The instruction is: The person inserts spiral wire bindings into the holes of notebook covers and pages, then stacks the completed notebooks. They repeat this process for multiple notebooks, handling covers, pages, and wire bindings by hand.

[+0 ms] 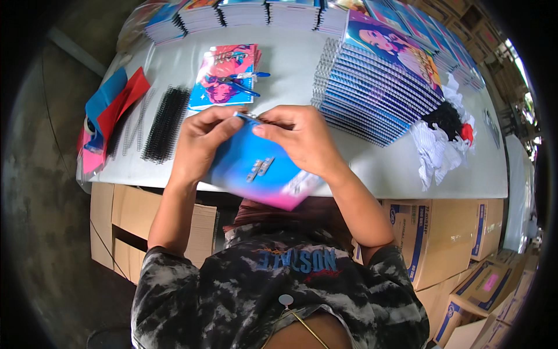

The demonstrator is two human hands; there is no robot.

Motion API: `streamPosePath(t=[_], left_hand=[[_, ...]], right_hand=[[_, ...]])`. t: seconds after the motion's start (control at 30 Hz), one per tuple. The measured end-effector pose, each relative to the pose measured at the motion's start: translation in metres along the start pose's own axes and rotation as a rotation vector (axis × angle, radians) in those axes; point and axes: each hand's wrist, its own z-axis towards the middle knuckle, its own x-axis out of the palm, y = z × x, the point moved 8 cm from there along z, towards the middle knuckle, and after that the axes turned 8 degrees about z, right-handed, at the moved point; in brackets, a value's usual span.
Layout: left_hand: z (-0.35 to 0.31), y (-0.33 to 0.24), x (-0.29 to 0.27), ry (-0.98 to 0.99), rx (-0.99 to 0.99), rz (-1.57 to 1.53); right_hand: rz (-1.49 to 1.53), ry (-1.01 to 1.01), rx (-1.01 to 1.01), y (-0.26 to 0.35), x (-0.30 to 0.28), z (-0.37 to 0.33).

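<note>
Between my two hands is a blue and pink notebook [237,160], tilted over the table's near edge and blurred at its lower corner. My left hand [201,139] pinches its far edge on the left. Close beside, the bent fingers of my right hand [297,135] pinch the same edge. Something dark and thin shows at that edge between my fingertips, perhaps a binding coil; my fingers partly hide it. Just beyond my hands, pliers [247,89] with blue handles lie on a small pile of pink and blue notebooks [204,70].
Black spiral coils [165,125] lie on the white table [290,64], left of my hands. Further left are red and blue sheets [113,104]. A tall stack of spiral-bound notebooks [378,87] stands right, beside crumpled paper [433,154]. More stacks [244,14] line the far edge; cardboard boxes [444,238] sit below.
</note>
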Motion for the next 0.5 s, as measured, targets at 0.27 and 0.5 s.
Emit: streamPosePath(t=[0.27, 0.5], left_hand=[[0.040, -0.007, 0.030, 0.322, 0.177, -0.014], [0.026, -0.090, 0.069, 0.314, 0.657, 0.530]], right_hand=[[-0.120, -0.254, -0.066, 0.004, -0.018, -0.007], [-0.415, -0.516, -0.634, 0.110, -0.080, -0.055]])
